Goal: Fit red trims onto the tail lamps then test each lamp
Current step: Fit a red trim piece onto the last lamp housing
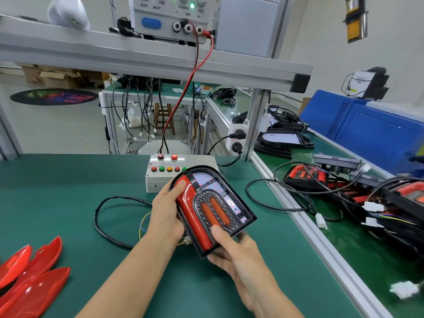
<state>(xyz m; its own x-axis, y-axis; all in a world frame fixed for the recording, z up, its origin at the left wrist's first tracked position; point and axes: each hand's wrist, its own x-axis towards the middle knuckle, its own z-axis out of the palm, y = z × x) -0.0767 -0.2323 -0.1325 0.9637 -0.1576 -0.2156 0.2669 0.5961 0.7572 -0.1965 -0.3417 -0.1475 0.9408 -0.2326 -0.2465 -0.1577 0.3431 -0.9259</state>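
Hands (165, 212) (231, 251) round tail lamp (213, 210), thumbs atop

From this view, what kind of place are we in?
Most likely a vehicle-lamp assembly and test bench in a small factory. Both hands hold a tail lamp above a green mat, a button test box is wired to a power supply overhead, and spare red trims lie nearby.

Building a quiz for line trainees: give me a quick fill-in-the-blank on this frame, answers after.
1. Both hands hold one tail ____ above the mat.
2. The left hand presses its thumb on the ____ trim.
3. Spare trims lie at the mat's near-____ corner.
4. The test box sits ____ the lamp.

Answers: lamp; red; left; behind
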